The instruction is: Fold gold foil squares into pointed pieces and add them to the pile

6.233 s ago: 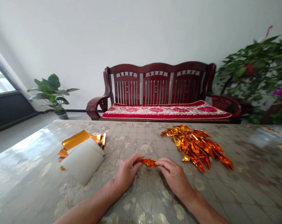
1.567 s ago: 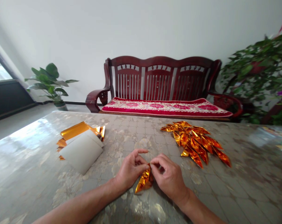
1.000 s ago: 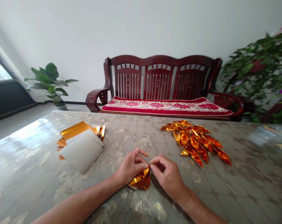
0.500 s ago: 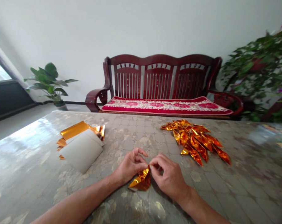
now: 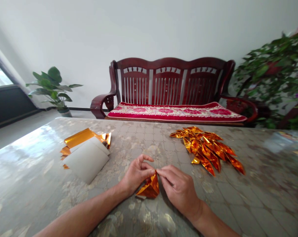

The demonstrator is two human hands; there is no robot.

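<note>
Low in the middle of the view, a folded gold foil paper piece is held over the table between both hands. My left hand pinches its upper part between thumb and fingers, the index finger bent above it. The fingertips of my right hand pinch the top tip of the same piece. A pile of folded gold foil paper pieces lies beyond my right hand. To the left lies a stack of foil paper sheets, some with the pale side up and some with the gold side up.
The table has a shiny patterned cover. A clear plastic bag lies at its right. Behind stands a dark red wooden bench with a red and white cushion. Potted plants stand at either side.
The right hand's fingertips have straightened along the tip of the foil piece. The piece has turned slightly, showing a broader folded face. The pile and the sheets stay in place.
</note>
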